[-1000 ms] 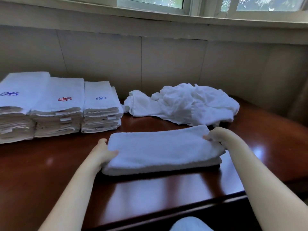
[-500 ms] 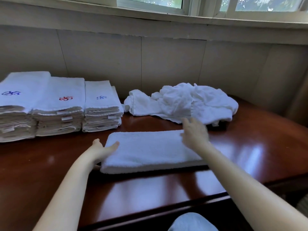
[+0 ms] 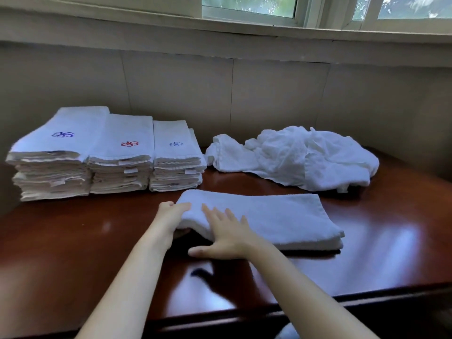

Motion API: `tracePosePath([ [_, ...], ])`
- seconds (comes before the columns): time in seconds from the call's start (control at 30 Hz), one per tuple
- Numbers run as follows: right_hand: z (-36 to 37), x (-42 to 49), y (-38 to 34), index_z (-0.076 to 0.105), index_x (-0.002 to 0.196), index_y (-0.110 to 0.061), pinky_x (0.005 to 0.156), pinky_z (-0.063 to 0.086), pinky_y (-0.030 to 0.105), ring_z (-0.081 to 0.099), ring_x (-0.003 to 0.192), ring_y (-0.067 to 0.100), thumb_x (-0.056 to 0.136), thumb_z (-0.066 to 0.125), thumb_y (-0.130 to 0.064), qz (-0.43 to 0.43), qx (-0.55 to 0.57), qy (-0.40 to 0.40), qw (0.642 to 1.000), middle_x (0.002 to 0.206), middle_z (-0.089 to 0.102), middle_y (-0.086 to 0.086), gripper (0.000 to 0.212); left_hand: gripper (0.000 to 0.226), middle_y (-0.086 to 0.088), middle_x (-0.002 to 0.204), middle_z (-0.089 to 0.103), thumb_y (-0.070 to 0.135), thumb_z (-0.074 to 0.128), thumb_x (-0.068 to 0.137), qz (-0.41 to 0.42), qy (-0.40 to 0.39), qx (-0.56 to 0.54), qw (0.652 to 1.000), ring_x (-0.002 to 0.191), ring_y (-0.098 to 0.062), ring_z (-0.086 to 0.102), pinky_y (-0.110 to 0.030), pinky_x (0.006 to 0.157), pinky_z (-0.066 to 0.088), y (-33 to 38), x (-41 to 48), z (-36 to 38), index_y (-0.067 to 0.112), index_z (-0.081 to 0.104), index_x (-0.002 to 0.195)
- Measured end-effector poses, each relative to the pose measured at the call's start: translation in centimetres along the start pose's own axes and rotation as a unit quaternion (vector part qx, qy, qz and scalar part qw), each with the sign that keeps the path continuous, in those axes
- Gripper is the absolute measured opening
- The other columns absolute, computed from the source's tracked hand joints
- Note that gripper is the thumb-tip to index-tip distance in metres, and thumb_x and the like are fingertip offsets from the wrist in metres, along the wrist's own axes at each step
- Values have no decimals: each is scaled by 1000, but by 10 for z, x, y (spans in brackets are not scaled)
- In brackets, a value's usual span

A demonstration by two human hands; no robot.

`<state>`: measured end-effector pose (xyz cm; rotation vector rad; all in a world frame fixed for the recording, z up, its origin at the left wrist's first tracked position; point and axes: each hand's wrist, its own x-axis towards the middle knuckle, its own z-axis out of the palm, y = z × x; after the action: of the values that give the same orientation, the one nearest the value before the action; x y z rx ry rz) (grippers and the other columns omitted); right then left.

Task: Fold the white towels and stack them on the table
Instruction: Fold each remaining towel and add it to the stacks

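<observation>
A folded white towel [image 3: 281,216] lies lengthwise on the dark wooden table [image 3: 73,241]. My left hand [image 3: 171,218] grips its left end, thumb on top and fingers under the edge. My right hand [image 3: 225,233] lies flat with spread fingers on the towel's left part, right beside the left hand. Three stacks of folded white towels stand at the back left: one with a blue emblem [image 3: 56,152], one with a red emblem [image 3: 122,152], and a smaller one [image 3: 176,155]. A crumpled heap of unfolded white towels [image 3: 293,157] lies at the back right.
A tiled wall runs behind the table, with a window sill [image 3: 244,28] above it. The table's front edge [image 3: 342,297] crosses the lower right. A light blue patch of cloth [image 3: 288,332] shows below that edge.
My right hand has swept left across the folded towel, from its right end to beside my left hand. My left hand has closed on the towel's left end, lifting it slightly.
</observation>
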<state>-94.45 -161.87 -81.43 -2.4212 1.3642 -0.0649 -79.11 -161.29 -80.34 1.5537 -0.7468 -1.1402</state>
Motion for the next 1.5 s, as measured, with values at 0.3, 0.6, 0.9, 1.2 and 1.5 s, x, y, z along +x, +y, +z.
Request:
tracePosePath([
  [0.3, -51, -2, -14, 67, 90, -7, 57, 48, 23, 63, 70, 16, 92, 51, -23, 83, 520, 235, 817, 80, 67, 3, 22, 62, -1, 124, 53, 35, 57, 89, 157, -49, -96, 982, 101, -12, 57, -26, 86, 43, 26, -12, -20, 21, 31, 143],
  [0.6, -71, -1, 58, 49, 127, 1, 70, 51, 33, 60, 86, 27, 103, 38, -23, 147, 827, 280, 465, 92, 61, 12, 35, 34, -11, 95, 72, 28, 75, 75, 71, -247, 128, 958, 80, -22, 69, -28, 67, 54, 26, -13, -55, 4, 65, 97],
  [0.9, -27, 15, 81, 27, 134, -14, 84, 54, 48, 56, 108, 33, 84, 61, -18, 307, 526, 306, 732, 116, 50, 7, 61, 37, 5, 103, 70, 48, 67, 83, 11, -170, 304, 937, 91, -10, 68, -28, 80, 53, 9, -10, -76, 25, 61, 111],
  [1.2, -20, 22, 52, 36, 140, -23, 48, 52, 26, 59, 89, 27, 88, 61, -4, 207, 647, 183, 711, 124, 45, 14, 61, 43, -5, 76, 70, 16, 63, 83, 9, -125, -100, 987, 50, -9, 61, -13, 43, 44, 16, -7, -83, 14, 52, 125],
  [1.5, -16, 20, 56, 35, 141, -23, 75, 53, 40, 49, 108, 25, 86, 65, -7, 226, 558, 196, 774, 122, 39, 6, 65, 50, -1, 105, 66, 26, 79, 68, -5, -108, 299, 948, 95, -16, 63, -32, 89, 48, 10, -22, -102, 23, 59, 114],
])
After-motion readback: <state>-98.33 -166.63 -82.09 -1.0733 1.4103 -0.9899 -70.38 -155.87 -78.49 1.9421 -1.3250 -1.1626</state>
